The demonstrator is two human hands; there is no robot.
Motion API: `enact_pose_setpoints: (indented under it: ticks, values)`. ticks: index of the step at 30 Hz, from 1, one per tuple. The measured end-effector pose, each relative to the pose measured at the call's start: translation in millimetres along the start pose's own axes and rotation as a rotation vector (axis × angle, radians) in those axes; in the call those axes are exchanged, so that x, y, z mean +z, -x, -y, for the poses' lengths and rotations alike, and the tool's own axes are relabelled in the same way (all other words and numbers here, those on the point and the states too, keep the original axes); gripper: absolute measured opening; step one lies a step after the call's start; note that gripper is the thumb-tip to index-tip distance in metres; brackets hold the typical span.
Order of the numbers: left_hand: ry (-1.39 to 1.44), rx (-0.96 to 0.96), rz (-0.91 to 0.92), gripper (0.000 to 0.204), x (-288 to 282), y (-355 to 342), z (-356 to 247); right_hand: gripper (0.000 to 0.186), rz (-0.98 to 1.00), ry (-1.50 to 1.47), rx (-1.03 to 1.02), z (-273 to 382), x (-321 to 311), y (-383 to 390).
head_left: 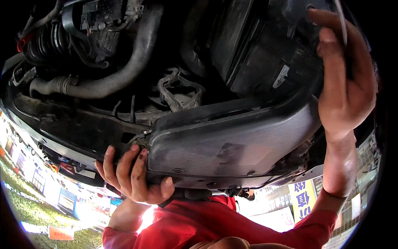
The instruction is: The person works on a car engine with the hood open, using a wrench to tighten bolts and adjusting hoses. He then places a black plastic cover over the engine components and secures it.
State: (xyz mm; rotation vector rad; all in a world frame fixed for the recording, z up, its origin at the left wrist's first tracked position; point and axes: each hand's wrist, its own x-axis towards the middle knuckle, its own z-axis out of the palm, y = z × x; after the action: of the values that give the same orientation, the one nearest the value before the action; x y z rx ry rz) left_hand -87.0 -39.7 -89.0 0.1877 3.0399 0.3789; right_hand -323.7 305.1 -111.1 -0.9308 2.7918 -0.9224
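Black box (207, 145) mid-frame. Your left hand (134, 178), lower left of centre, sits at its left corner, fingers loosely spread, probably for steadying; your right hand (346, 87), upper right, reaches past its right end, fingers bent, can't tell if pinching.

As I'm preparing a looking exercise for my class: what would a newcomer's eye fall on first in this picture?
Probably the large black plastic box across the middle, with the person's left hand at its lower left corner and right hand raised by its right end. Next might come the thick, curved grey hose at upper left, and the bright red shirt at the bottom.
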Motion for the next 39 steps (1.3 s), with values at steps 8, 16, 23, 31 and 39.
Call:
enact_pose_setpoints:
  ticks: [8,16,23,31,39]
  values:
    - [0.026,0.005,-0.065,0.053,3,-2,0,0.021,-0.103,0.035,0.012,25,13,-13]
    - [0.128,-0.092,-0.14,0.047,-6,-12,-8,0.016,-0.168,0.121,0.208,41,19,-12]
    - [0.228,-0.088,-0.21,0.046,-14,-8,-8,0.013,-0.228,0.163,0.186,46,22,-16]
    - [0.225,-0.056,-0.268,0.043,-14,0,-11,0.021,-0.271,0.174,0.198,37,27,-12]
    - [0.188,0.027,-0.45,0.039,-13,15,-10,0.028,-0.323,0.139,0.197,72,6,-11]
